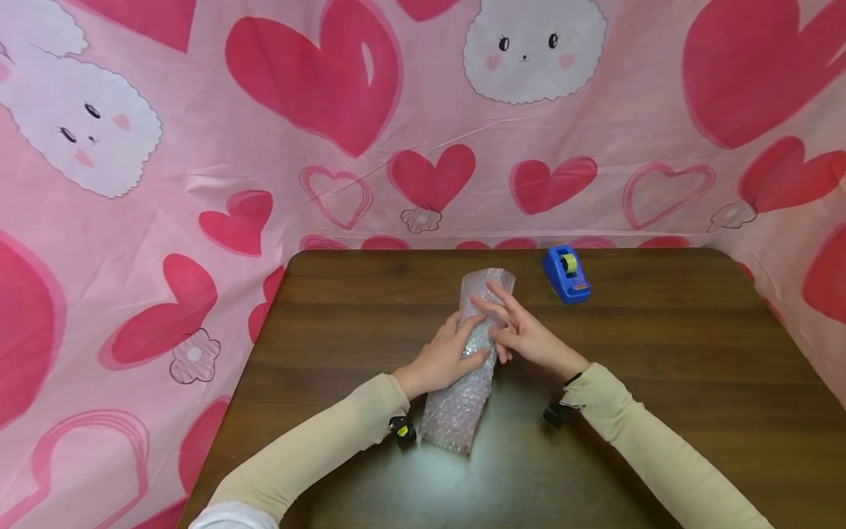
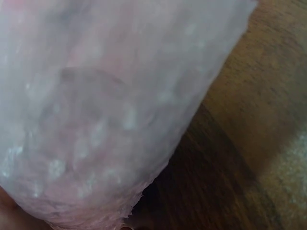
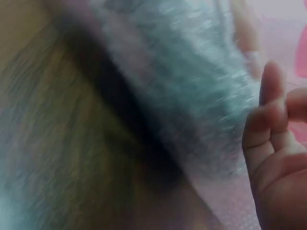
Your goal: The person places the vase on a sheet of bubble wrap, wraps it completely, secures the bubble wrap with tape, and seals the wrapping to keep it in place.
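A long, flattened bundle of bubble wrap (image 1: 457, 411), clear with a pinkish tint, lies slanted over the table. The left hand (image 1: 444, 354) holds it around the middle from the left, thumb and fingers spread across its top. At the bundle's right edge, the right hand (image 1: 527, 336) has its index finger extended over the upper part and the other fingers loosely bent. Close up in the left wrist view, the wrap (image 2: 115, 96) fills most of the picture. The right wrist view shows the right hand's bent fingers beside the wrap (image 3: 192, 81); what the wrap contains is hidden.
A blue tape dispenser (image 1: 566, 276) with a yellowish roll stands at the back of the dark wooden table (image 1: 674, 353), right of the bundle. Pink cloth (image 1: 436, 110) with hearts hangs behind and beside the table. Both wrists carry small black cameras.
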Motion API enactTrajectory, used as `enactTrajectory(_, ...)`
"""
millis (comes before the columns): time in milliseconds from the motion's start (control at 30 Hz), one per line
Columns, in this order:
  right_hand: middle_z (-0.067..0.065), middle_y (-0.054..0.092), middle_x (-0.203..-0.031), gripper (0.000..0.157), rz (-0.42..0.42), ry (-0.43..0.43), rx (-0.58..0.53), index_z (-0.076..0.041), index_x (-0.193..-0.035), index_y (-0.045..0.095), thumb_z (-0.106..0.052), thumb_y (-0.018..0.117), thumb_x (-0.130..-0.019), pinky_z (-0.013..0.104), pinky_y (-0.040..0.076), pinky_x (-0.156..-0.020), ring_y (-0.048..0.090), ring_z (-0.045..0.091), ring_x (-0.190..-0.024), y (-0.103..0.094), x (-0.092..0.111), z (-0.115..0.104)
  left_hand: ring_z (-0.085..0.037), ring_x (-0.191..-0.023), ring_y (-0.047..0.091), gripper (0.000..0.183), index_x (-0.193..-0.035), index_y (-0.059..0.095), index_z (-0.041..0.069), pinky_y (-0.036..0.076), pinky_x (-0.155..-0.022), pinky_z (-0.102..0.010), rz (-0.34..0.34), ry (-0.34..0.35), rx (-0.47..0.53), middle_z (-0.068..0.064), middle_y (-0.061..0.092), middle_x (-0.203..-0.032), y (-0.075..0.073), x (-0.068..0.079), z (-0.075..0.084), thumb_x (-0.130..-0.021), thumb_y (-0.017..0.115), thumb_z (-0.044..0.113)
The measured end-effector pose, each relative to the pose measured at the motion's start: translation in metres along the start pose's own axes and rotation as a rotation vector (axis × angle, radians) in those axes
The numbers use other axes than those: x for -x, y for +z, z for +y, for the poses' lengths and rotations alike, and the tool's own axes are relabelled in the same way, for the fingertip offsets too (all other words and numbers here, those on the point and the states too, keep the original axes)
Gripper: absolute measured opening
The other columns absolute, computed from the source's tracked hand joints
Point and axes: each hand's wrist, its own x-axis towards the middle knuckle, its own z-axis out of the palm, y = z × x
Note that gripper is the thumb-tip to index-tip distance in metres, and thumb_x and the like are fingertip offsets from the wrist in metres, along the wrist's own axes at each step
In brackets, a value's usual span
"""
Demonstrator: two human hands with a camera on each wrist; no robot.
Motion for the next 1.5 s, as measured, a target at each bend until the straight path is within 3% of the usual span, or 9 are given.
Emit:
enactTrajectory(200, 0.029, 0.025, -0.166, 0.085, 0.049, 0.059, 0.169, -0.004, -0.167, 0.0, 0.01, 0.051, -0.1, 0.038, 0.051, -0.046, 0.046, 0.037, -0.047, 0.004, 0.0, 0.002, -0.045, -0.149, 0.034, 0.066, -0.164, 0.029, 0.024, 0.044, -0.099, -0.074, -0.008, -0.003, 0.008, -0.025, 0.02, -0.168, -0.001, 0.0, 0.001, -0.106, 0.056, 0.042)
enactTrajectory(333, 0.025, 0.039, -0.162, 0.078, 0.152, 0.083, 0.31, -0.004, -0.166, 0.013, 0.001, 0.058, -0.103, 0.032, 0.045, -0.042, 0.043, 0.022, -0.041, 0.01, -0.004, 0.0, -0.045, -0.149, 0.033, 0.066, -0.164, 0.029, 0.023, 0.044, -0.099, -0.074, -0.005, -0.001, 0.01, -0.026, 0.019, -0.168, -0.002, -0.001, 0.001, -0.107, 0.056, 0.042)
enactTrajectory(433, 0.023, 0.048, -0.156, 0.075, 0.244, 0.102, 0.386, -0.003, -0.164, 0.023, -0.004, 0.065, -0.101, 0.025, 0.044, -0.047, 0.042, 0.011, -0.045, 0.015, -0.006, -0.001, -0.045, -0.149, 0.034, 0.066, -0.164, 0.03, 0.022, 0.045, -0.097, -0.074, -0.001, 0.002, 0.005, -0.026, 0.02, -0.168, -0.002, -0.003, 0.0, -0.106, 0.056, 0.042)
enactTrajectory(733, 0.019, 0.063, -0.143, 0.067, 0.443, 0.122, 0.659, -0.001, -0.153, 0.044, -0.015, 0.076, -0.095, 0.024, 0.04, -0.055, 0.038, 0.004, -0.053, 0.028, -0.007, -0.007, -0.047, -0.147, 0.036, 0.065, -0.162, 0.034, 0.018, 0.048, -0.095, -0.072, 0.018, 0.024, -0.022, -0.028, 0.022, -0.166, -0.002, -0.005, 0.001, -0.106, 0.059, 0.039)
enactTrajectory(967, 0.024, 0.047, -0.156, 0.065, 0.422, 0.163, 0.45, -0.003, -0.158, 0.035, -0.002, 0.066, -0.1, 0.032, 0.054, -0.05, 0.058, 0.012, -0.051, 0.032, 0.008, -0.007, -0.044, -0.148, 0.036, 0.067, -0.163, 0.031, 0.022, 0.046, -0.097, -0.073, 0.006, 0.017, -0.016, -0.026, 0.021, -0.167, -0.001, -0.003, 0.0, -0.106, 0.057, 0.043)
enactTrajectory(1133, 0.028, 0.049, -0.15, 0.06, 0.457, 0.173, 0.363, 0.001, -0.154, 0.036, 0.004, 0.063, -0.1, 0.035, 0.059, -0.06, 0.065, 0.015, -0.061, 0.032, 0.016, -0.006, -0.045, -0.147, 0.037, 0.066, -0.163, 0.032, 0.022, 0.047, -0.096, -0.073, 0.015, 0.024, -0.023, -0.027, 0.022, -0.167, -0.001, -0.001, -0.001, -0.106, 0.057, 0.043)
enactTrajectory(1267, 0.031, 0.057, -0.132, 0.051, 0.533, 0.211, 0.329, 0.005, -0.145, 0.039, 0.005, 0.062, -0.1, 0.033, 0.06, -0.062, 0.069, 0.016, -0.068, 0.034, 0.018, -0.005, -0.044, -0.147, 0.037, 0.066, -0.163, 0.031, 0.023, 0.045, -0.098, -0.073, 0.017, 0.01, -0.009, -0.026, 0.021, -0.167, -0.001, -0.001, -0.003, -0.106, 0.057, 0.043)
enactTrajectory(1367, 0.028, 0.061, -0.114, 0.044, 0.586, 0.286, 0.268, 0.008, -0.139, 0.041, 0.002, 0.062, -0.101, 0.03, 0.06, -0.062, 0.069, 0.013, -0.068, 0.035, 0.021, -0.004, -0.043, -0.148, 0.037, 0.065, -0.163, 0.03, 0.024, 0.044, -0.1, -0.073, 0.012, -0.002, 0.002, -0.025, 0.021, -0.168, 0.0, 0.0, -0.004, -0.106, 0.056, 0.043)
enactTrajectory(1500, 0.024, 0.068, -0.096, 0.034, 0.583, 0.387, 0.237, 0.011, -0.129, 0.048, -0.009, 0.062, -0.104, 0.029, 0.059, -0.062, 0.067, 0.013, -0.064, 0.034, 0.024, -0.002, -0.043, -0.148, 0.036, 0.065, -0.164, 0.03, 0.025, 0.043, -0.101, -0.073, 0.01, -0.008, 0.009, -0.025, 0.02, -0.168, 0.001, 0.001, -0.004, -0.106, 0.055, 0.044)
